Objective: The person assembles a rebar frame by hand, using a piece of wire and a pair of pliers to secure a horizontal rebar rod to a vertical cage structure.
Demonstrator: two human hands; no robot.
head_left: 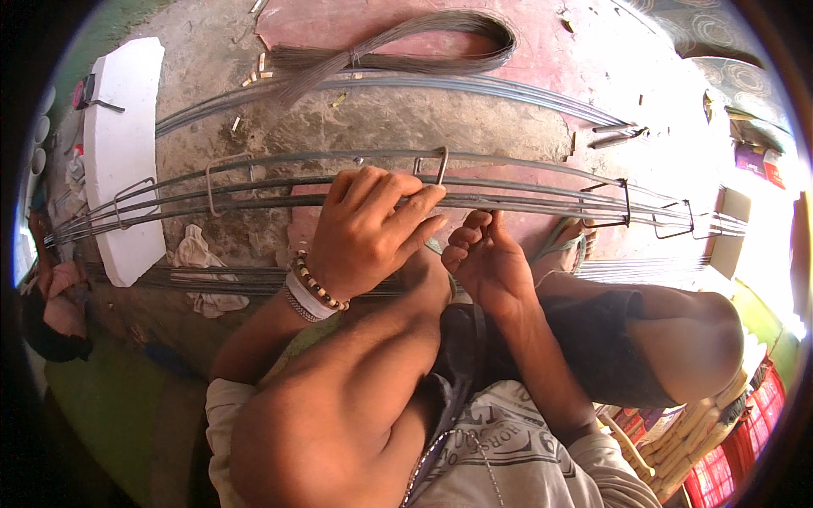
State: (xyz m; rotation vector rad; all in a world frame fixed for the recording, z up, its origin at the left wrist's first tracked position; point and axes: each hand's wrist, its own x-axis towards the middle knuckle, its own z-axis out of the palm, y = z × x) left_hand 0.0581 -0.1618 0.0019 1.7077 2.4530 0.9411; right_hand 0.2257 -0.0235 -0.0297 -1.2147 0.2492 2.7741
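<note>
Rods (508, 201): running across the middle through hoops (443, 167), clasped from above by left hand (364, 216) beside one. Just below, apart from the left: curled right hand (494, 264); cannot tell whether holding anything.

Floor: rough grey-brown concrete (212, 63), worn & stained, approx. mid-room.
Pink: flat pink-red patch (593, 51) over upper ctr/R of floor, edges uneven.
Green, L: dark green surface (110, 415) at lower L, in shade; mat or paint, can't tell.
Litter: small pale stubs (262, 63) scattered upper L; crumpled off-white rag (203, 262) on floor, L side.
Upper R: dark fabric w/ circle pattern (711, 25).
Lower R: red checked cloth (754, 432) next to tan strips (699, 440).
L rim: white rounded items (38, 159), blurry.
Light: strong glare (794, 271) far R, washing out detail; lower L dim.
</note>
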